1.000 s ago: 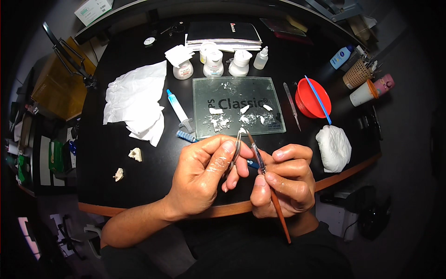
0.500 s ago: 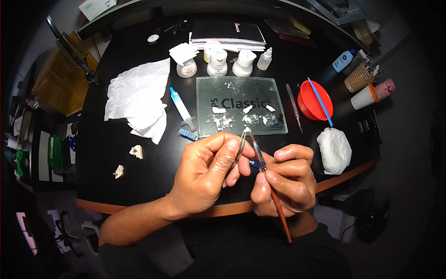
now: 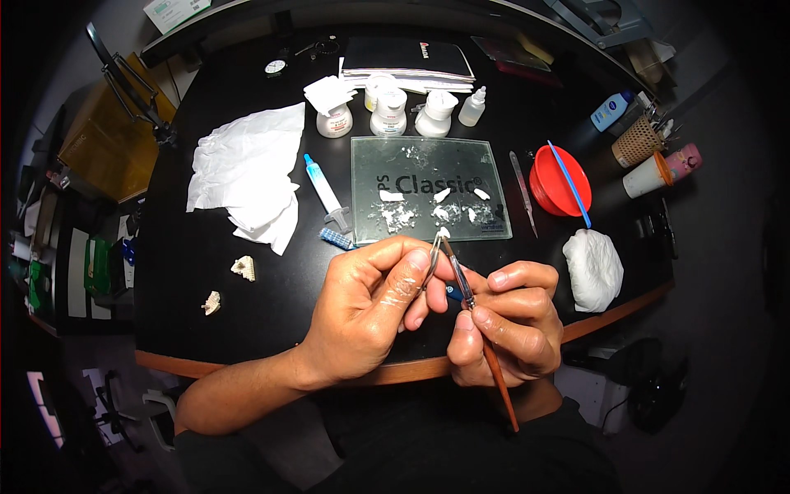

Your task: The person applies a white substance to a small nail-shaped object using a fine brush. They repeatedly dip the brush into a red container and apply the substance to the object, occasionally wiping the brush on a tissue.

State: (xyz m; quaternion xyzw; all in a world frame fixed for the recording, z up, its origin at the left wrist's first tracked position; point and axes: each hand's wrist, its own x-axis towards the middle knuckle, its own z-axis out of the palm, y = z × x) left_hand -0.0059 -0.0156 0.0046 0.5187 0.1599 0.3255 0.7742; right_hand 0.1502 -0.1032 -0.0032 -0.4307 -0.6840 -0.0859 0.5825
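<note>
My left hand (image 3: 366, 309) pinches metal tweezers (image 3: 429, 267) with a small white piece (image 3: 443, 233) at their tips, at the front edge of a glass slab (image 3: 432, 160). My right hand (image 3: 510, 329) grips a brush (image 3: 498, 370) with a reddish wooden handle, its tip up at that white piece. White lumps (image 3: 390, 197) and powdery smears lie on the slab. A syringe (image 3: 323, 185) with blue ends and a blue checked item (image 3: 333, 239) lie left of the slab. A metal instrument (image 3: 520, 185) lies right of it.
White jars (image 3: 387, 119), a dropper bottle (image 3: 472, 109) and papers stand behind. A red bowl (image 3: 551, 183) with a blue stick and a white wad (image 3: 594, 272) are right, beside cups (image 3: 643, 179). Left are tissue (image 3: 243, 165), two cast pieces (image 3: 243, 267) and an arm stand (image 3: 123, 82).
Both hands have shifted slightly, and the tweezer and brush tips sit a little farther right in the picture. The grips look the same; the whole scene has also drifted slightly rightward.
</note>
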